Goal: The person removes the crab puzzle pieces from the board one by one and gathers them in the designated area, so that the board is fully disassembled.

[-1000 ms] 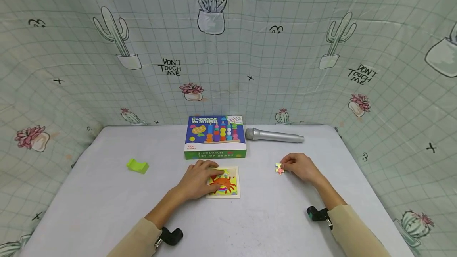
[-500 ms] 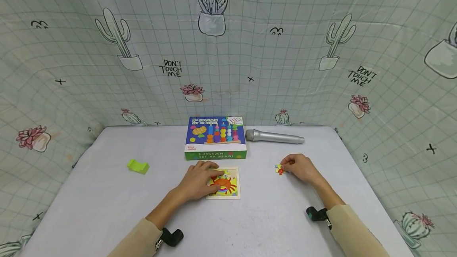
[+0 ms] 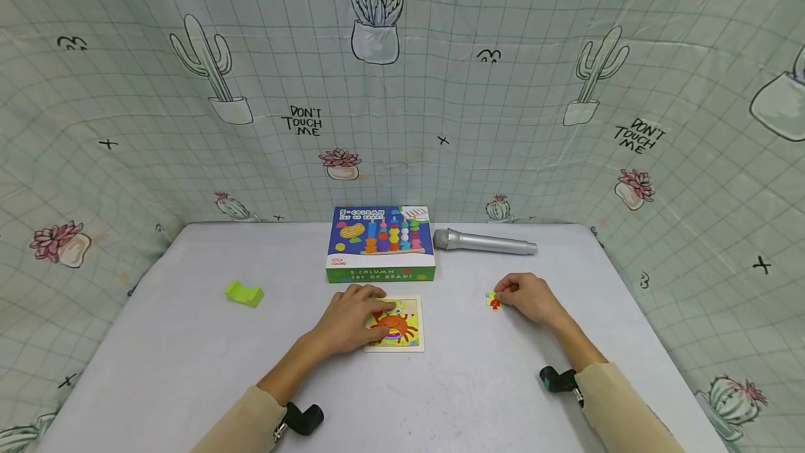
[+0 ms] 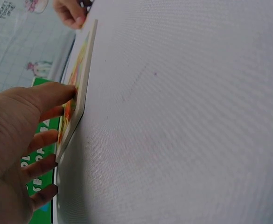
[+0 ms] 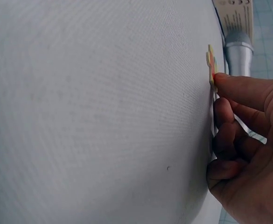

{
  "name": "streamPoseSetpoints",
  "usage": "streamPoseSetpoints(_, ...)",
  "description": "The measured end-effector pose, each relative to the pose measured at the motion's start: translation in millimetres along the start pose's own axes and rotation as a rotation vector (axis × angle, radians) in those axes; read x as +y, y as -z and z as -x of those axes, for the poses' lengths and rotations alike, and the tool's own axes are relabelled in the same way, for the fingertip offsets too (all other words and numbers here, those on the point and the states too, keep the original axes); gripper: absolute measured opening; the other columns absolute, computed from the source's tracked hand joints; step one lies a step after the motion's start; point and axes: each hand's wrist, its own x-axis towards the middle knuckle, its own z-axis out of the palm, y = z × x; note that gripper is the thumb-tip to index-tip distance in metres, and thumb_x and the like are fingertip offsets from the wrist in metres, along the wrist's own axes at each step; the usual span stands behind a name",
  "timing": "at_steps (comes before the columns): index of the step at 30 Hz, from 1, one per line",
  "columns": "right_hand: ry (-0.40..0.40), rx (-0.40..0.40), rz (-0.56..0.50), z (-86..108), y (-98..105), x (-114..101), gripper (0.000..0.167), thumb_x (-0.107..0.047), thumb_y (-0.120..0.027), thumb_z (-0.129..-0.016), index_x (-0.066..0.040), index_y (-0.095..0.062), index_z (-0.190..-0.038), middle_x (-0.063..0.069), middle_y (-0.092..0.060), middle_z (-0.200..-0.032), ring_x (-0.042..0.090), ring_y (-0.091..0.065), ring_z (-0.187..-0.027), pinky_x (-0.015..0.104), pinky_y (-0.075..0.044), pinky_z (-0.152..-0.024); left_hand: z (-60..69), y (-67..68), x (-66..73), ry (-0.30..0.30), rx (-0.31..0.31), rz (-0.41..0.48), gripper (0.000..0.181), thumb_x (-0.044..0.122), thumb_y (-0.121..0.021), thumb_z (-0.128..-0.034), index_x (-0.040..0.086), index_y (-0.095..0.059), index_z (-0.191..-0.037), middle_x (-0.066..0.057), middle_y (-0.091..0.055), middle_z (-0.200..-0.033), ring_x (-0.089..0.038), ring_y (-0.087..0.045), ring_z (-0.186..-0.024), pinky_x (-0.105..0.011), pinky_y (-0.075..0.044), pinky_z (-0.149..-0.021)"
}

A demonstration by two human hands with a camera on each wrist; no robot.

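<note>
My left hand [image 3: 347, 317] rests on the left side of a square crab jigsaw puzzle [image 3: 405, 333], its thumb and forefinger touching the picture. In the left wrist view the thumb lies on the puzzle's face and the other fingers are spread along its far edge; the hand hides part of the crab. Farther right, my right hand [image 3: 531, 297] pinches a small puzzle piece [image 3: 492, 301], yellow and red, between thumb and fingers. The right wrist view has this puzzle piece [image 5: 211, 70] tilted up close to the table, with the remaining fingers curled below.
Behind the puzzle lies a blue and green bead-set box [image 3: 380, 243]. A silver microphone [image 3: 487, 242] lies to the box's right. On the left side of the white table [image 3: 157, 348] sits a bright green block [image 3: 244, 293]. A patterned cloth [image 3: 440, 89] hangs behind.
The piece in my right hand has tilted slightly: its pale glare has gone and its red shows more strongly. Both hands otherwise stay in place.
</note>
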Motion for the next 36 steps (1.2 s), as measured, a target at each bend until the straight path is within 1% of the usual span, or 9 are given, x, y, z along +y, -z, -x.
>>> streamPoseSetpoints(16,0.006,-0.006,-0.005,1.1,1,-1,0.010,-0.016,-0.070,-0.094,-0.007,-0.071,-0.097,0.001,-0.064,-0.082,0.016,-0.054,-0.074,0.032,-0.043,-0.069,0.5,-2.0,-1.9,0.009,-0.001,-0.005,0.045,0.046,-0.073,-0.0885,0.027,-0.070,-0.130,-0.002,-0.060,-0.137,-0.030,-0.048,-0.128,-0.055,-0.042,-0.097)
streamPoseSetpoints(23,0.012,-0.009,-0.004,1.0,2,-2,0.011,-0.017,-0.070,-0.094,-0.007,-0.071,-0.097,0.002,-0.065,-0.082,0.016,-0.054,-0.074,0.032,-0.043,-0.068,0.9,-2.0,-2.3,0.007,0.019,0.002,0.046,0.046,-0.074,-0.0875,0.025,-0.070,-0.129,-0.003,-0.061,-0.136,-0.029,-0.050,-0.128,-0.054,-0.042,-0.096)
streamPoseSetpoints(26,0.011,0.001,0.002,0.8,2,-2,0.012,-0.018,-0.070,-0.094,-0.007,-0.071,-0.098,0.002,-0.066,-0.083,0.016,-0.055,-0.075,0.031,-0.043,-0.068,1.4,-1.6,-2.5,0.002,0.024,0.007,0.047,0.046,-0.074,-0.0877,0.023,-0.070,-0.128,-0.003,-0.061,-0.137,-0.029,-0.050,-0.128,-0.055,-0.043,-0.096)
streamPoseSetpoints(29,0.010,0.029,0.000,1.0,3,-5,0.013,-0.019,-0.070,-0.094,-0.008,-0.072,-0.099,0.002,-0.067,-0.084,0.015,-0.055,-0.075,0.030,-0.044,-0.068,1.6,-1.3,-2.5,-0.001,0.024,0.010,0.047,0.046,-0.074,-0.0880,0.023,-0.070,-0.128,-0.003,-0.061,-0.137,-0.029,-0.050,-0.129,-0.056,-0.043,-0.097)
streamPoseSetpoints(31,0.027,0.043,-0.004,1.2,3,-8,0.014,-0.020,-0.070,-0.094,-0.008,-0.072,-0.100,0.002,-0.068,-0.085,0.015,-0.056,-0.075,0.030,-0.044,-0.068,1.8,-1.1,-2.3,-0.002,0.024,0.010,0.046,0.046,-0.074,-0.0882,0.022,-0.070,-0.128,-0.003,-0.061,-0.137,-0.029,-0.050,-0.129,-0.056,-0.042,-0.097)
streamPoseSetpoints(36,0.067,0.038,-0.032,1.3,0,-21,0.014,-0.020,-0.071,-0.093,-0.008,-0.072,-0.100,0.002,-0.067,-0.085,0.015,-0.057,-0.074,0.031,-0.045,-0.067,2.6,-1.3,-2.2,0.000,0.024,0.015,0.045,0.045,-0.074,-0.0883,0.022,-0.071,-0.128,-0.003,-0.061,-0.137,-0.029,-0.050,-0.130,-0.057,-0.042,-0.099)
